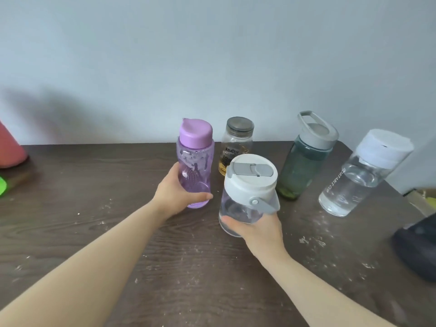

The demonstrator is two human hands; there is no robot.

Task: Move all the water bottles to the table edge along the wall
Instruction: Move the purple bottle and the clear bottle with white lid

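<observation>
Holding two bottles at frame centre: our left hand (175, 192) wrapped round purple bottle (195, 166), our right hand (257, 228) closed on clear bottle (247, 194), white lid, grey handle. We cannot tell if either is lifted off table (94, 232). Jar (237, 143) stands near wall (212, 55), above centre: we judge that one nearly placed. Green bottle (304, 161) and clear cup (361, 175), right of frame, well short of wall. We judge task about begun; four left. Purple bottle translucent, droplets inside, lid shut.
</observation>
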